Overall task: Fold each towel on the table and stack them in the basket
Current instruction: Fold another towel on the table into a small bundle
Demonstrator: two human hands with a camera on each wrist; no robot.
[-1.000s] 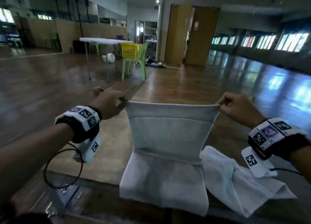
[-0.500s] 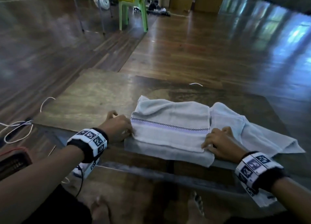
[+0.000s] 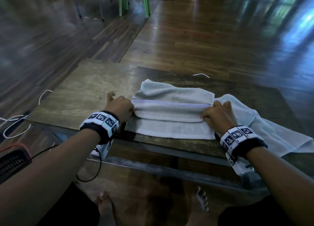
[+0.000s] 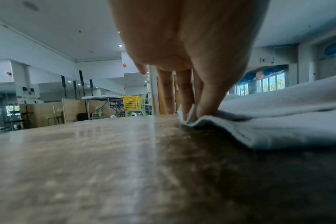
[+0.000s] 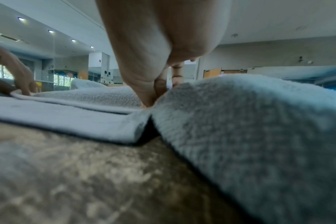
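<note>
A grey towel [image 3: 171,112] lies on the wooden surface [image 3: 88,93], near its front edge; it is partly folded, with a top layer lying over a wider bottom layer, and a thin checked stripe runs across it. The left hand [image 3: 121,106] is at the towel's left end; its grip is closed, with the thumb and fingers [image 4: 188,103] pinching the edge of the top layer right down on the surface. The right hand [image 3: 219,114] is at the towel's right end; its fingers are bent down onto the top layer's corner, and its grip seems to pinch that corner too, though the wrist view shows this only partly.

A second towel [image 3: 265,123], pale blue and crumpled, lies just to the right, touching the grey one; part of it bulges up beside the right hand. A yellow basket [image 4: 130,102] sits on a green chair [image 4: 138,106] far across the room, well apart from the towels. A dark basket [image 3: 11,159] with a red rim peeks in at the left edge, low beside the surface. White cords [image 3: 20,122] lie on the floor to the left.
</note>
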